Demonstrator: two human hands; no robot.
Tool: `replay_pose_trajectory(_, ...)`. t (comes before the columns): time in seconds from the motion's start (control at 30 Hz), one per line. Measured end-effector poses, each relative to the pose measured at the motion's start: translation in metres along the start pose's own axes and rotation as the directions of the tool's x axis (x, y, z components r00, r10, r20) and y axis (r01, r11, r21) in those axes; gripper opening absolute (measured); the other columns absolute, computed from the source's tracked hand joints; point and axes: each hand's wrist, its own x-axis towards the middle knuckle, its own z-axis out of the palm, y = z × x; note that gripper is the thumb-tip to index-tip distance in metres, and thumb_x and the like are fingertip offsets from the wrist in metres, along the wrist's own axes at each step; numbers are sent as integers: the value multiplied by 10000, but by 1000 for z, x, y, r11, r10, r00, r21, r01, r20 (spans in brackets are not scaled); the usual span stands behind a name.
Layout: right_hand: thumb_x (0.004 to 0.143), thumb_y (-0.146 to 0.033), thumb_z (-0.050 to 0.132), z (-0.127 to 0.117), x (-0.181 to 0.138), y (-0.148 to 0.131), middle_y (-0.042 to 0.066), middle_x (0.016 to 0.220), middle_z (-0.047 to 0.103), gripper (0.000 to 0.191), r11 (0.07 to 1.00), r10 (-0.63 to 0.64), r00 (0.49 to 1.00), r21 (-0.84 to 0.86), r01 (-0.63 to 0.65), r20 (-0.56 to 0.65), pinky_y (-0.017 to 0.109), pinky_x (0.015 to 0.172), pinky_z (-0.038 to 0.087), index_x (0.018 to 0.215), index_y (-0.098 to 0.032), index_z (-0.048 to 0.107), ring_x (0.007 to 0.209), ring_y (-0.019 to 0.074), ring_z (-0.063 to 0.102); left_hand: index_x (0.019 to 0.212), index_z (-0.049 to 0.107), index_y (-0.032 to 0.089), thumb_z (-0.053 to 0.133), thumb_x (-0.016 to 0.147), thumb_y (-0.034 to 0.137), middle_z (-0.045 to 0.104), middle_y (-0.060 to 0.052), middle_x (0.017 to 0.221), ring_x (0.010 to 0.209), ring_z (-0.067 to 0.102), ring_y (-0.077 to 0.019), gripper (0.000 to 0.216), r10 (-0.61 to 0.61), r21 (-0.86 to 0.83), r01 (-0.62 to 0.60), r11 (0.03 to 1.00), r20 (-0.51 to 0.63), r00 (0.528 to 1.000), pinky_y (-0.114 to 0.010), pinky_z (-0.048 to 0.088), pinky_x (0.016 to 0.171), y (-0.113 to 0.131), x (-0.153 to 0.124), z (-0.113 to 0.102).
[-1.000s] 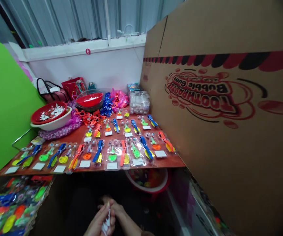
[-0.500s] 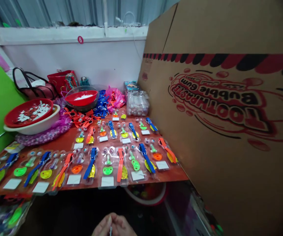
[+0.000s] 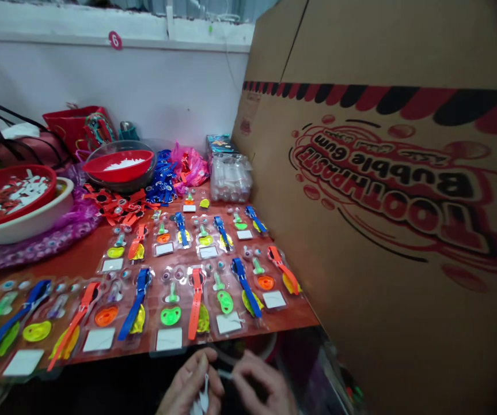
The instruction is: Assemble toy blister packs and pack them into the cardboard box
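Observation:
My left hand [image 3: 183,383], at the bottom middle below the table edge, is closed around a few small white plastic pieces [image 3: 204,396] with thin stems and wider ends. Just right of it, my right hand [image 3: 265,383] pinches a thin pale piece [image 3: 225,374], blurred by motion, that reaches toward the left fingers. Beyond both hands, clear plastic blister trays [image 3: 169,349] lie in rows on the red table. They hold toy eyeballs, pacifiers [image 3: 171,316], orange or blue watch straps [image 3: 196,305], yellow packets and white cards [image 3: 230,323].
A large cardboard box [image 3: 386,230] walls off the right side. At the back left are a red basket [image 3: 49,187] of white pieces, a red bowl [image 3: 138,167], piles of orange straps [image 3: 118,207] and blue straps [image 3: 162,178]. Bagged clear capsules [image 3: 231,178] stand by the box.
My hands have risen in the view and come apart, the right one shifting rightward with a pale piece. White pieces in my left hand now show more plainly. The camera has turned slightly right and down.

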Motion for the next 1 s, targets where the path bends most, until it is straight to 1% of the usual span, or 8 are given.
replay_pose_trajectory(0.13,868,-470,647,-65,80,-46,36,779,682,285,978,-154,978,-163,130,-139,255,693,498,794,-205,723,735,173,622,1021,665,147,882,668,401,652,0,695,433,506,-45,485,43,-62,-44,997,-18,999,-149,332,407,19,1,14)
replay_pose_trajectory(0.23,837,-442,662,-96,161,-49,40,804,700,262,951,-250,944,-238,198,-214,281,699,498,866,-187,716,733,174,623,1001,664,139,878,677,390,642,-2,682,432,504,-49,463,48,-54,-49,997,-14,999,-141,315,378,20,2,14)
replay_pose_trajectory(0.37,823,-324,609,-111,249,-25,41,772,699,182,887,-302,939,-410,213,-163,295,713,468,813,-166,698,702,165,605,960,683,145,873,682,391,639,2,661,380,443,-28,417,54,-27,-54,998,6,999,-138,271,348,16,1,8)
replay_pose_trajectory(0.5,798,-215,590,-114,283,-6,67,815,717,137,775,-228,970,-618,133,-78,320,766,458,789,-172,719,764,185,617,951,694,138,881,662,406,643,-2,650,378,449,-30,437,49,-47,-49,998,-8,999,-137,270,352,20,-5,2)
replay_pose_trajectory(0.67,842,-275,567,-128,262,-29,91,946,729,228,799,-360,907,-573,181,-217,353,840,486,933,-170,748,869,207,643,985,679,132,879,668,409,648,-8,664,415,502,-51,466,25,-51,-26,998,-35,999,-144,290,376,25,-14,-4)
replay_pose_trajectory(0.8,867,-388,619,-125,195,-67,70,926,740,268,904,-328,906,-369,219,-267,304,737,530,987,-185,747,809,192,664,992,654,127,890,644,435,653,-12,660,410,504,-56,522,13,-65,-17,998,-63,998,-158,276,384,22,-20,-10)
replay_pose_trajectory(0.93,847,-472,676,-105,105,-84,56,865,745,262,928,-203,979,-315,200,23,265,637,550,941,-248,773,742,188,677,966,642,128,906,592,483,655,-18,634,399,511,-74,580,-2,-91,-2,996,-46,999,-176,248,377,11,-25,-17)
replay_pose_trajectory(1.0,822,-514,693,-89,65,-78,79,896,753,280,935,-91,961,-311,172,260,312,728,583,900,-263,790,834,229,699,950,640,130,904,588,497,659,-23,630,388,509,-79,579,10,-103,-13,995,-30,999,-183,233,373,4,-28,-23)
